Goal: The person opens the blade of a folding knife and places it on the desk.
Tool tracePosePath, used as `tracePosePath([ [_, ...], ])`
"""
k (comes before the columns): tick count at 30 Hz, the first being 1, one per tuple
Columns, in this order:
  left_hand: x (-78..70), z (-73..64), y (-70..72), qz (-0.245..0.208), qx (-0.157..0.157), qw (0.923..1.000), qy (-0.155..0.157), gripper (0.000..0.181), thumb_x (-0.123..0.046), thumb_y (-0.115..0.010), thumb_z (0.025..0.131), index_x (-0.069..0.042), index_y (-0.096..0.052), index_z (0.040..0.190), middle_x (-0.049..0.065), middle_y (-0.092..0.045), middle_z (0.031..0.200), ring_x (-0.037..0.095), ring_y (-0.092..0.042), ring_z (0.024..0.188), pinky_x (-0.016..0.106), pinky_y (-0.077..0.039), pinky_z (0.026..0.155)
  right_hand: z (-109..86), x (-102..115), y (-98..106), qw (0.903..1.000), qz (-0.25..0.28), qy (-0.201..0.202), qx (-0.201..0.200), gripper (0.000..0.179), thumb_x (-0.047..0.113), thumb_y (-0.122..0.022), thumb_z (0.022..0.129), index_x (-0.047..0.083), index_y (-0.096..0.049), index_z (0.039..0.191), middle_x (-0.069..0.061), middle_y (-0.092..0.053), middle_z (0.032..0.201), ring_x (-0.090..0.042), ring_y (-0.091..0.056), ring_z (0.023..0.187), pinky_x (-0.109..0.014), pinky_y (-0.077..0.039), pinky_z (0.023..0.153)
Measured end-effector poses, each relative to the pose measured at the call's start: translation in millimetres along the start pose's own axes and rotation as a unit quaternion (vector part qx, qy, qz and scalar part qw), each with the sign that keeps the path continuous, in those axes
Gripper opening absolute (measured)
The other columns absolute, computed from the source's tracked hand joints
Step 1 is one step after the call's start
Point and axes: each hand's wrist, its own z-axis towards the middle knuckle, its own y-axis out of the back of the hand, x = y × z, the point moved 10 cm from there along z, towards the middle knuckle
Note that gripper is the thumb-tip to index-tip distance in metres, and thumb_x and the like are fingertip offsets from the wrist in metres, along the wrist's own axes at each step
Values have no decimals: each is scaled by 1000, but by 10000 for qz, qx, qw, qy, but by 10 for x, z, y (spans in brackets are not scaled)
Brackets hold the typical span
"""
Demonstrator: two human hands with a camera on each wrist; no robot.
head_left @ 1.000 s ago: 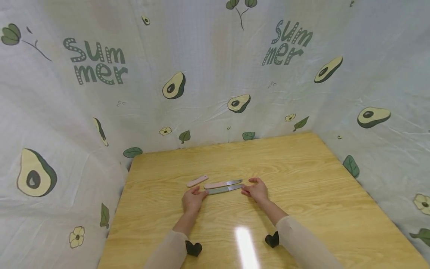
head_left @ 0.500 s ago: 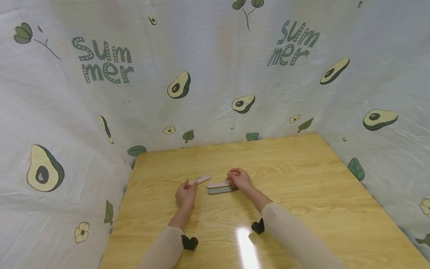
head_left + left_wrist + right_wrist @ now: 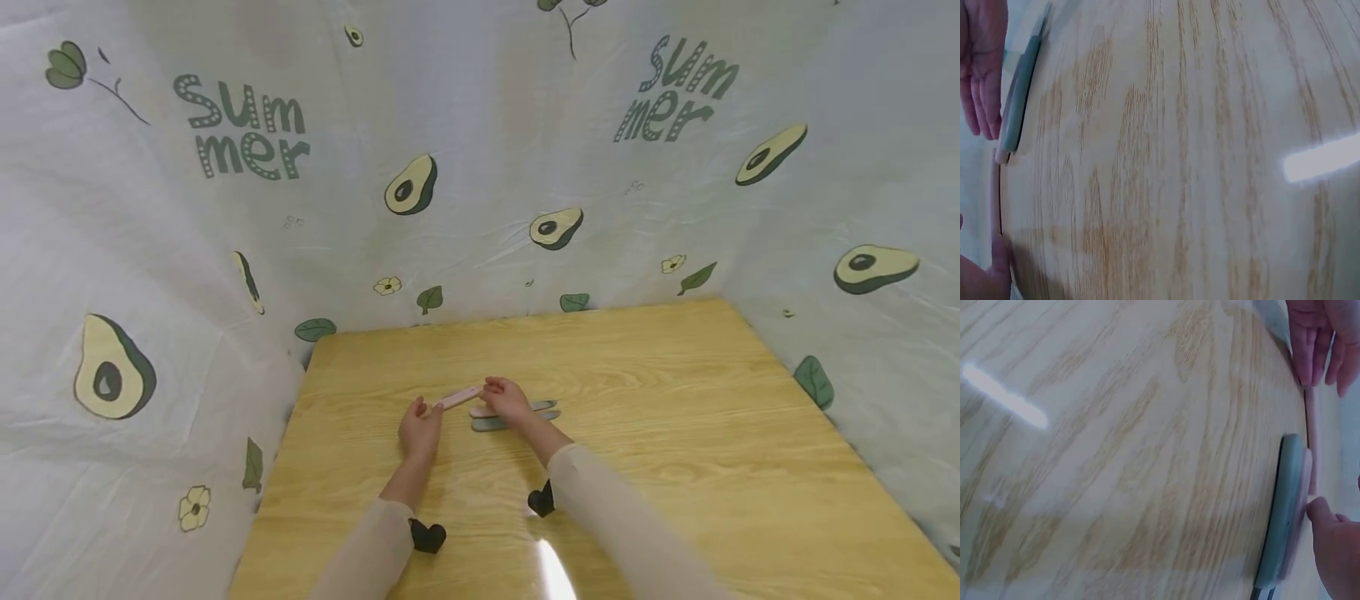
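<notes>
In the head view, the right hand [image 3: 507,402] seemingly part-hides the pink knife [image 3: 482,412].

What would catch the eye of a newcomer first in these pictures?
Probably the avocado-print cloth, rising behind the wood-grain table and along both sides, with green "summer" lettering at upper left and upper right of the head view. Next come the green-handled knife and pink-handled knife, side by side below that view's centre, with a slim pink piece at their upper left. Near the bottom edge, a white streak of glare shines.
</notes>
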Motion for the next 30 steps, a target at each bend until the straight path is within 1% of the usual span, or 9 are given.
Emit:
tracePosePath([
  [3,-50,-7,-55,105,69,9998,-176,52,-23,-63,92,-1,-51,137,19,-57,135,34,-60,116,44,-53,96,16,9,-37,10000,43,-56,-34,54,10,-52,98,-7,-34,145,-28,-40,147,-41,-41,136,-48,-40,112],
  [7,-69,-14,-110,6,75,9998,-195,50,-19,-62,92,0,-51,137,20,-58,134,33,-58,118,44,-52,97,10,56,-94,10000,20,-80,9,57,11,-53,98,-7,-29,147,-29,-38,148,-42,-37,139,-49,-36,114],
  [12,-39,-16,-169,-365,182,9992,40,50,-13,-58,94,-1,-46,141,21,-55,137,34,-53,125,44,-47,105,-24,39,-68,9993,268,-224,-155,58,9,-53,98,-6,-28,148,-28,-41,147,-41,-39,137,-49,-38,113],
  [16,-47,-46,-148,-950,94,9953,145,49,-9,-60,94,-1,-48,140,21,-54,138,35,-52,127,44,-45,107,-44,3,-26,9974,571,-318,-300,57,10,-55,97,-3,-32,147,-24,-44,145,-39,-41,136,-47,-40,112],
  [19,-25,-61,-96,-1356,-162,9903,255,45,-9,-65,91,-2,-55,134,20,-60,131,32,-58,120,37,-52,100,-73,19,-2,9970,624,-250,-382,55,10,-55,96,-3,-35,146,-23,-48,142,-37,-45,134,-45,-43,110],
  [23,36,-62,-34,-1877,-484,9801,420,40,-3,-69,85,0,-63,124,19,-66,116,19,-66,95,18,-57,75,-131,67,41,9964,608,-148,-573,52,7,-57,95,-3,-41,143,-22,-56,134,-35,-53,126,-44,-48,104],
  [25,50,-64,-51,-2130,-408,9752,438,40,0,-69,84,1,-62,124,16,-66,110,10,-64,85,13,-54,67,-163,82,84,9944,725,-119,-754,49,5,-58,94,-4,-45,140,-22,-58,130,-33,-57,120,-45,-50,102],
  [27,42,-72,-90,-2292,-210,9723,412,42,1,-69,84,1,-61,125,12,-66,106,3,-61,78,11,-53,63,-185,73,149,9905,940,-95,-996,47,3,-62,91,-5,-49,136,-22,-61,124,-30,-61,112,-43,-52,99],
  [30,-9,-102,-174,-2430,190,9694,283,46,-1,-71,84,0,-59,129,9,-66,103,0,-61,75,12,-53,62,-201,31,284,9841,1069,-12,-1419,43,1,-67,87,-6,-56,128,-16,-64,111,-21,-62,99,-30,-57,86],
])
